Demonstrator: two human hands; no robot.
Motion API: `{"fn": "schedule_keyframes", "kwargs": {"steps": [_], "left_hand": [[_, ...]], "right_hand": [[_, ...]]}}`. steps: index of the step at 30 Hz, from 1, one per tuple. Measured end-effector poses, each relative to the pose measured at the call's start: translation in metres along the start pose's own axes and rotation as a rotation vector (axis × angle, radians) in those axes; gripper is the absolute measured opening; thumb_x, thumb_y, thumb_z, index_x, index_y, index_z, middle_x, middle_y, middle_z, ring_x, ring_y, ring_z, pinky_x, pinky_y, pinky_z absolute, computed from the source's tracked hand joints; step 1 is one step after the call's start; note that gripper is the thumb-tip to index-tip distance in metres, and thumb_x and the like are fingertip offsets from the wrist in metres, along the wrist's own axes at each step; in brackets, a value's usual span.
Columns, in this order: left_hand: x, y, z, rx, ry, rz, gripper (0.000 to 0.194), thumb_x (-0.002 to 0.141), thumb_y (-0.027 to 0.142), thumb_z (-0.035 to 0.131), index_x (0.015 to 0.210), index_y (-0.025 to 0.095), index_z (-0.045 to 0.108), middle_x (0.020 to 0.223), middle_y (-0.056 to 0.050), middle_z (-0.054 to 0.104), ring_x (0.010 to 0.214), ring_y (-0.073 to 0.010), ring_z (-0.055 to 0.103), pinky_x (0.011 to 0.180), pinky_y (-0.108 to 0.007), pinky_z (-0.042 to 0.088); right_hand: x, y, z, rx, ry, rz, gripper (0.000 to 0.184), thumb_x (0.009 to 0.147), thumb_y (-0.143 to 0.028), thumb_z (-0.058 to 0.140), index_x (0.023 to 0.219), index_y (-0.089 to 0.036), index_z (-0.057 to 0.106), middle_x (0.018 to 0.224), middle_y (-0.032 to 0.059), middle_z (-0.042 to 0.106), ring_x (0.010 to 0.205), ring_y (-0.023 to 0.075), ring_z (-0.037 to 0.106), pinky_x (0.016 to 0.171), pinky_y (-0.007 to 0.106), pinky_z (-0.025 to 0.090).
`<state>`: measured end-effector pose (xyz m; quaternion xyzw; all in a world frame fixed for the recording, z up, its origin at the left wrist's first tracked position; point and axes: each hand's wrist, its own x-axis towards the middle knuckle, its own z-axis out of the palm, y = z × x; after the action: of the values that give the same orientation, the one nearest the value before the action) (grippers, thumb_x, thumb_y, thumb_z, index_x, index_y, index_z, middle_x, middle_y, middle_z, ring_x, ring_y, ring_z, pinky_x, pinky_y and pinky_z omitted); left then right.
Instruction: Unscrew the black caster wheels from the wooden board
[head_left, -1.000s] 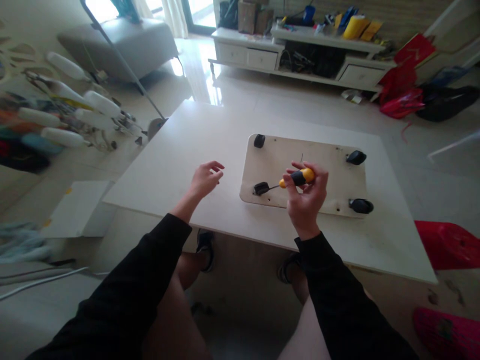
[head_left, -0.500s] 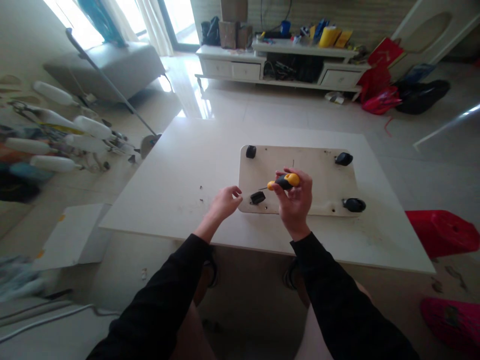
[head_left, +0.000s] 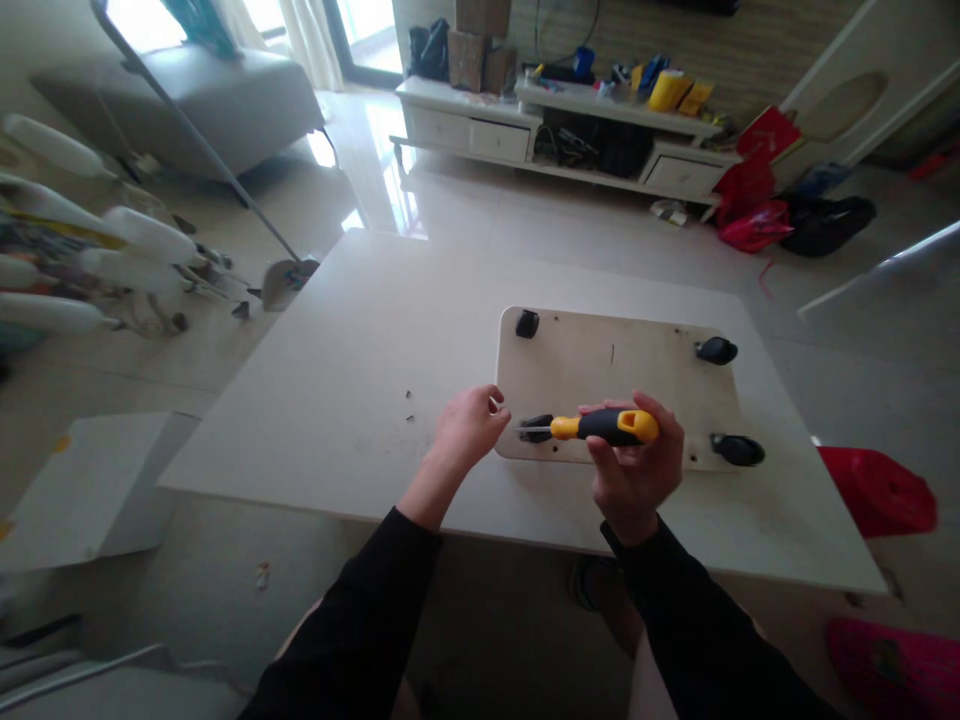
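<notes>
A screwdriver with a yellow and black handle is gripped in my right hand, its shaft pointing left. Close to its tip, my left hand has thumb and finger pinched together; whatever they hold is too small to make out. The shaft passes over a black caster at the near left corner of a pale wooden board. Other casters sit at the far left corner, far right corner and near right corner. Two small screws lie left of my left hand.
The board rests on a white table. Behind it stands a low white cabinet with boxes and tools on top. A red plastic object is beyond the right table edge; a white box lies on the floor at left.
My right hand has turned the screwdriver nearly level and brought its tip close to my left fingers. The whole view has shifted, with the board now lower and further right.
</notes>
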<state>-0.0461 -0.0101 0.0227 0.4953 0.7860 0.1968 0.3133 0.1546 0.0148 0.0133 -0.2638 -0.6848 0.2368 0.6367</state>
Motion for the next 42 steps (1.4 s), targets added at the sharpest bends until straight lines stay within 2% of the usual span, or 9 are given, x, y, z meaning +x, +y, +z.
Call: {"fn": "schedule_keyframes", "kwargs": {"steps": [5,12,17,23,33,42], "left_hand": [[0.0,-0.009,-0.004,-0.021,-0.014,-0.012,0.023,0.09,0.025,0.063,0.108,0.025,0.078,0.105,-0.005,0.081,0.097,-0.025,0.072,0.081,-0.035,0.051],[-0.004,-0.01,-0.006,-0.068,-0.038,0.012,0.022,0.09,0.023,0.064,0.107,0.023,0.078,0.106,-0.007,0.081,0.097,-0.026,0.071,0.083,-0.036,0.051],[-0.01,-0.008,-0.006,-0.078,-0.055,0.019,0.023,0.091,0.023,0.064,0.109,0.023,0.078,0.107,-0.008,0.08,0.097,-0.0265,0.071,0.083,-0.037,0.051],[-0.016,-0.009,-0.007,-0.086,-0.092,0.031,0.022,0.091,0.021,0.063,0.107,0.023,0.079,0.105,-0.007,0.081,0.097,-0.0261,0.072,0.084,-0.037,0.051],[-0.017,-0.007,-0.007,-0.105,-0.107,0.039,0.023,0.091,0.022,0.064,0.109,0.022,0.078,0.108,-0.008,0.081,0.101,-0.0274,0.072,0.087,-0.038,0.052],[-0.015,-0.004,-0.003,-0.107,-0.115,0.035,0.024,0.091,0.023,0.065,0.112,0.022,0.077,0.112,-0.011,0.08,0.101,-0.0278,0.072,0.086,-0.039,0.053]], "right_hand": [[-0.01,-0.006,-0.004,-0.13,-0.117,-0.025,0.063,0.086,-0.025,0.084,0.144,-0.029,0.061,0.11,0.0055,0.071,0.089,0.0225,0.08,0.082,0.043,0.07],[-0.016,-0.002,0.008,-0.181,-0.085,-0.048,0.065,0.086,-0.021,0.085,0.145,-0.033,0.06,0.113,0.0049,0.069,0.092,0.022,0.08,0.085,0.042,0.07],[-0.017,0.003,0.011,-0.292,-0.113,-0.102,0.063,0.086,-0.024,0.085,0.143,-0.034,0.06,0.115,0.0051,0.07,0.097,0.0237,0.079,0.09,0.047,0.07],[-0.017,0.005,0.012,-0.253,-0.094,-0.032,0.06,0.088,-0.024,0.083,0.142,-0.033,0.06,0.114,0.004,0.067,0.098,0.0212,0.077,0.089,0.043,0.069],[-0.016,0.005,0.013,-0.207,-0.073,-0.06,0.062,0.086,-0.022,0.085,0.142,-0.034,0.061,0.113,0.0035,0.066,0.096,0.0203,0.077,0.082,0.038,0.071],[-0.017,0.006,0.012,-0.181,-0.094,-0.032,0.063,0.085,-0.021,0.085,0.143,-0.033,0.061,0.114,0.0038,0.066,0.093,0.0208,0.079,0.084,0.041,0.07]]}}
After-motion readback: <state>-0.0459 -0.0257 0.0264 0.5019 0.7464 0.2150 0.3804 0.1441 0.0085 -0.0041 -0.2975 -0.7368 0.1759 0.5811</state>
